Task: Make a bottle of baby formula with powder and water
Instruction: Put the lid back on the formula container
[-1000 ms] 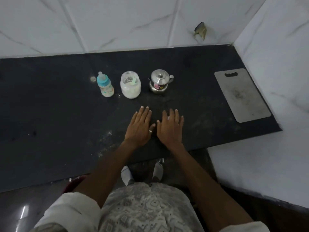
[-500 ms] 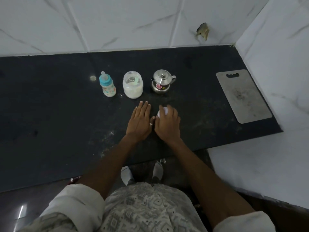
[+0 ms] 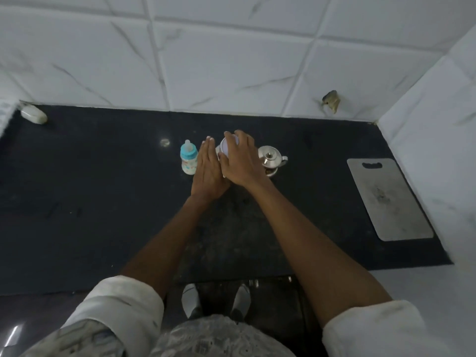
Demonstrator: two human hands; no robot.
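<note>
Both hands at the white lid, mid-bench near the rear edge.

The right hand [image 3: 242,161] curls round a white lid [image 3: 228,148]; what lies under it is hidden. The left hand [image 3: 207,171] stands edge-up beside it, fingers straight and together. The baby bottle [image 3: 188,158] stands upright just left of the left hand, and a steel kettle [image 3: 271,158] just right of the right hand. A cutting board [image 3: 389,199] lies near the bench's [image 3: 90,189] right edge.

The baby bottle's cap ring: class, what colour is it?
Light blue: the cap ring of the baby bottle, shown best in the head view.
</note>
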